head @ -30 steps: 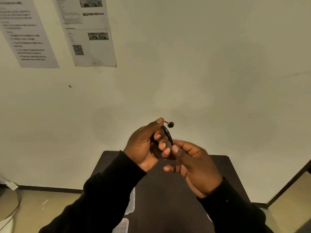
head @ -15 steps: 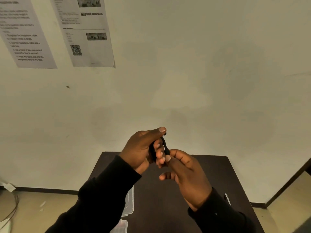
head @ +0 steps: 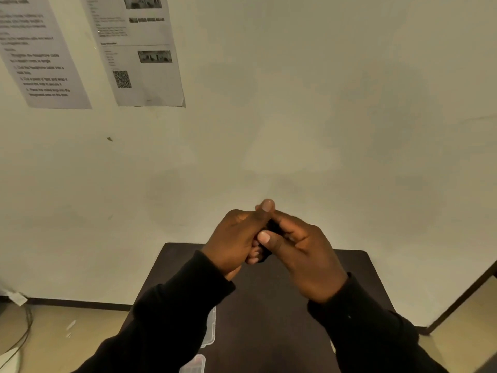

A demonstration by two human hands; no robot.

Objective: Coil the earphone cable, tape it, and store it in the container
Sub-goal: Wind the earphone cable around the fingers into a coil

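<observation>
My left hand point(head: 236, 238) and my right hand point(head: 304, 254) are pressed together above the far end of the dark table point(head: 269, 319). Between them sits the black coiled earphone cable point(head: 270, 235), of which only a small dark patch shows between the fingers. My left thumb lies across the top of the coil and my right thumb presses on its near side. The earbuds are hidden. A clear plastic container point(head: 211, 327) lies on the table under my left sleeve, mostly covered by it.
A second clear container point(head: 195, 364) pokes out at the bottom edge. Two printed sheets point(head: 142, 49) hang on the wall behind the table. A cable point(head: 24, 335) trails on the floor at the left. A dark door frame point(head: 462, 300) runs at the right.
My right hand has come up and closed over the coil from the right. The earbud that stuck out above my left fingers a second ago is now hidden.
</observation>
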